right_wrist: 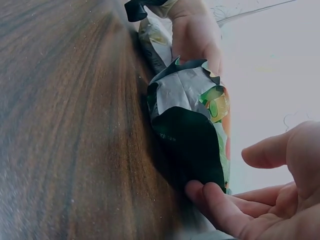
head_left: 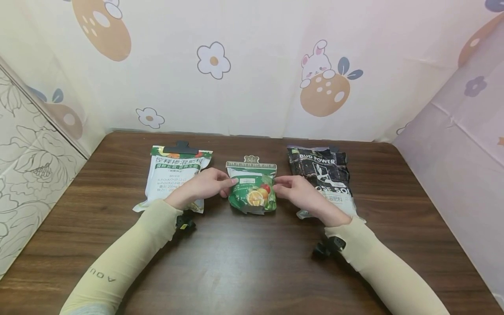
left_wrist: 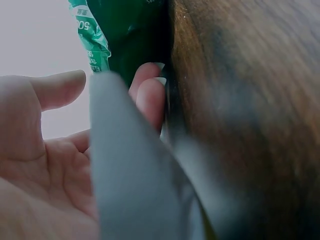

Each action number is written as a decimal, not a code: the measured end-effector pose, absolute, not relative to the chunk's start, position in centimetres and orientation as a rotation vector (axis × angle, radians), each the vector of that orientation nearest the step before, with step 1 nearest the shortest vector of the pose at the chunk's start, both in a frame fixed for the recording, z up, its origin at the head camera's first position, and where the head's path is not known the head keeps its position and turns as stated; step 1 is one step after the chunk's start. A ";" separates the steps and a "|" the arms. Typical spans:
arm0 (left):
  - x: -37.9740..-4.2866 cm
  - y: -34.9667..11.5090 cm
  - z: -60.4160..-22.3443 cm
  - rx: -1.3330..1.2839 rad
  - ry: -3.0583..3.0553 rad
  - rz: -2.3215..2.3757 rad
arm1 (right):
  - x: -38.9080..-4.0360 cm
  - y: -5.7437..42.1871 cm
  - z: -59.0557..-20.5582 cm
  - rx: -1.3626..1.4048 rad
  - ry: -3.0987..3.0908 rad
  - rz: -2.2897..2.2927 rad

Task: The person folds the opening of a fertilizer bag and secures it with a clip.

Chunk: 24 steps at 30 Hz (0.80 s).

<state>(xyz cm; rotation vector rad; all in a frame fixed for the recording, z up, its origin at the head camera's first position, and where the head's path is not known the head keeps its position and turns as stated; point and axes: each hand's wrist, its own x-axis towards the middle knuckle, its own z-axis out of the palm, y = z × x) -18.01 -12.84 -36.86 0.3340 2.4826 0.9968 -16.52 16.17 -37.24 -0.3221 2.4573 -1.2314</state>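
Observation:
A small green pouch (head_left: 246, 197) printed with fruit lies at the middle of the table, a pale decorated clip (head_left: 252, 165) across its top. At its left edge, my left hand (head_left: 206, 183) touches it with the fingertips; in the left wrist view the thumb (left_wrist: 62, 89) stands apart from the green side. Opposite, my right hand (head_left: 301, 194) has its fingertips (right_wrist: 214, 192) against the pouch's right side, thumb off it. The right wrist view shows the pouch's crumpled, jagged bottom end (right_wrist: 182, 90). A blurred grey shape (left_wrist: 135, 170) hides part of the left hand in its wrist view.
To the left lies a white fertilizer bag (head_left: 167, 175) with a black clip (head_left: 181, 148), partly under the left hand. A black and white bag (head_left: 320, 168) lies to the right, partly behind the right hand. Patterned walls border the brown table (head_left: 252, 267).

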 end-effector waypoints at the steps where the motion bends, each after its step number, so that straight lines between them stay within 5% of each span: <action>1: -18.0 -12.9 -36.8 0.333 2.488 0.991 | -16.5 16.2 -37.3 -0.329 2.467 -1.220; 24: -17.9 -12.9 -36.7 0.320 2.511 0.996 | -16.5 16.8 -36.1 -0.374 2.498 -1.200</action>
